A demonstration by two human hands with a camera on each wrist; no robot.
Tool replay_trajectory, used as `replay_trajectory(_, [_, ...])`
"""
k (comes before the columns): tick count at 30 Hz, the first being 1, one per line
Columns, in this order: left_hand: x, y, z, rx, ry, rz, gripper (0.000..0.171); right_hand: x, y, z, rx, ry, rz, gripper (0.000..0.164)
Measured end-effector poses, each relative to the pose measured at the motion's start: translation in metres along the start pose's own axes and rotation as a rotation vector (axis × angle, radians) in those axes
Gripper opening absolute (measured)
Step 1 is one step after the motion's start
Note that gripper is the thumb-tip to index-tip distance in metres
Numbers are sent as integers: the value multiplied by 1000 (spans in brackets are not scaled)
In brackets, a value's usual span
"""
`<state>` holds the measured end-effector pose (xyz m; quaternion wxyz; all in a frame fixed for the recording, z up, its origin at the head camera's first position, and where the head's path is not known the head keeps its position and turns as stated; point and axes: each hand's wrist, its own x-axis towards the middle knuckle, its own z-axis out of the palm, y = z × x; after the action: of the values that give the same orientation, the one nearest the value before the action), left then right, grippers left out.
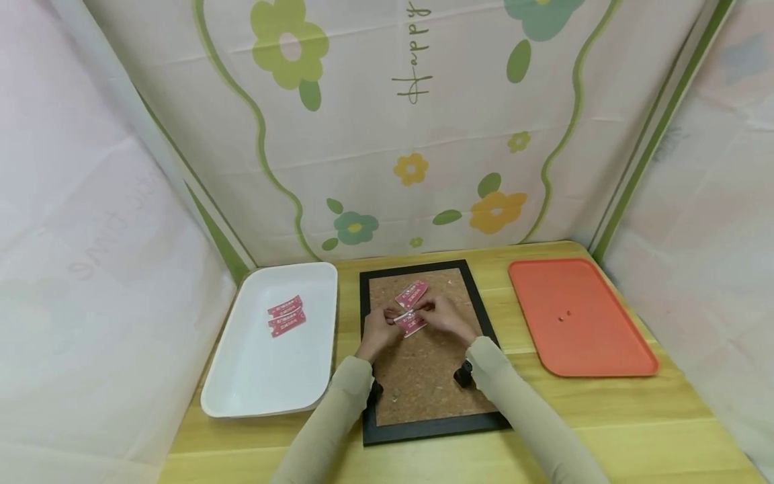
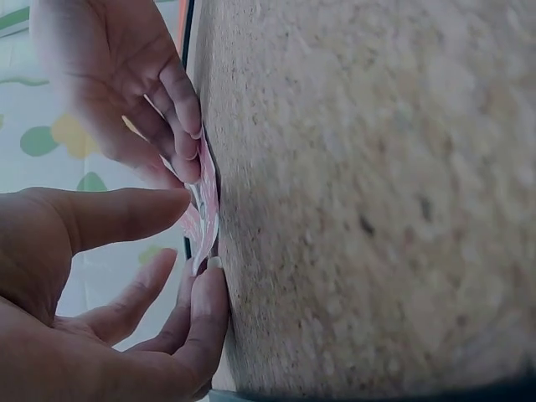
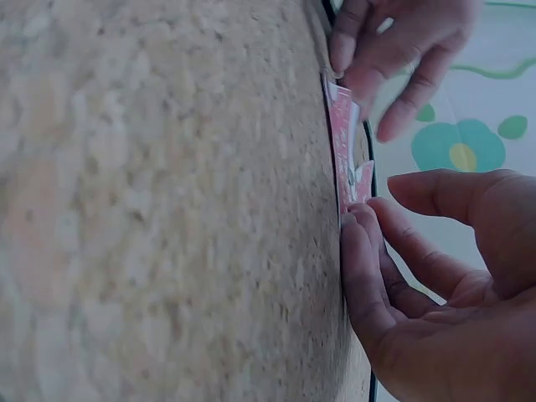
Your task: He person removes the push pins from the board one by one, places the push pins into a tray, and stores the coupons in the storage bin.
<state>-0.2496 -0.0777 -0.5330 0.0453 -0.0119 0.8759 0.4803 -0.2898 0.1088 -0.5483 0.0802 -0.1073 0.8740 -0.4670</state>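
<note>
A pink coupon-like card (image 1: 410,323) with white print lies on a black-framed cork board (image 1: 423,376). My left hand (image 1: 379,327) touches the card's left end with its fingertips. In the left wrist view that thumb (image 2: 151,209) is held out over the card, apart from the fingers. At the other end, my right hand (image 1: 446,316) rests its fingertips on the card's edge; in the right wrist view its thumb (image 3: 427,188) stands away from the card. Just beyond is a second pink card (image 1: 412,294) on the cork, tilted.
To the left stands a white tray (image 1: 242,376) with pink cards (image 1: 287,321) overlapping in it. An orange tray (image 1: 580,309) on the right holds small brown pieces (image 1: 565,316). A flowered cloth wall (image 1: 363,154) rises behind the wooden table (image 1: 520,457).
</note>
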Motion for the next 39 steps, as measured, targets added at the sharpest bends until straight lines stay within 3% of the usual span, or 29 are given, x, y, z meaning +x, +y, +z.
replay_trajectory(6, [0,0,1,-1,13,24,38,1,-4,7,-45,-5,-1,15])
replay_trajectory(18, [5,0,4,44,34,3,34,4,-16,13,-71,16,91,14])
replay_trajectory(26, [5,1,4,51,37,-4,29,7,-13,16,-62,26,107,11])
replay_trajectory(39, [3,0,1,-37,-4,34,28,10,-12,17,-70,36,151,7])
